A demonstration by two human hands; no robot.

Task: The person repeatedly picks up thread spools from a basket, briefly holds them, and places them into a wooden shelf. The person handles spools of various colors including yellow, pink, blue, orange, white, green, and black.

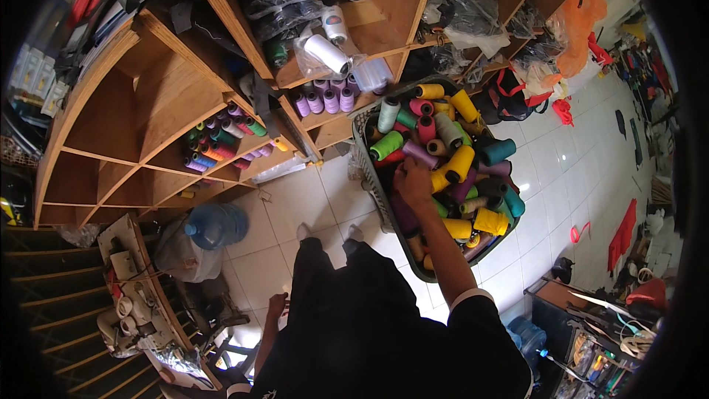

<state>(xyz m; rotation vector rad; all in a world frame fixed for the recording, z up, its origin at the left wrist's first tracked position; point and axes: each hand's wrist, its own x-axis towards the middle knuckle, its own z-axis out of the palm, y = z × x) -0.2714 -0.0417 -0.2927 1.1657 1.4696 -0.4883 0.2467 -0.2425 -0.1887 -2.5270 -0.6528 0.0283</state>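
My right hand (413,182) reaches into a large green basket (394,230) heaped with thread spools. Its fingers bend down among the spools, and what they grip, if anything, is hidden. Beside the fingers lies a purple spool (419,154). Close by are a lime green spool (386,146), a yellow spool (459,163) and a grey spool (447,130). Teal, pink, red and brown spools fill the rest, many lying at angles. My left hand (277,305) hangs low beside my leg, away from the basket, its fingers curled in with nothing visible in them.
A wooden shelf (173,114) with cubbies stands ahead; some hold lilac spools (330,100) and mixed-colour spools (221,140). A blue water jug (216,226) sits on the tiled floor (292,199) at left, by a plastic bag (193,260). A cluttered rack (591,340) stands at lower right.
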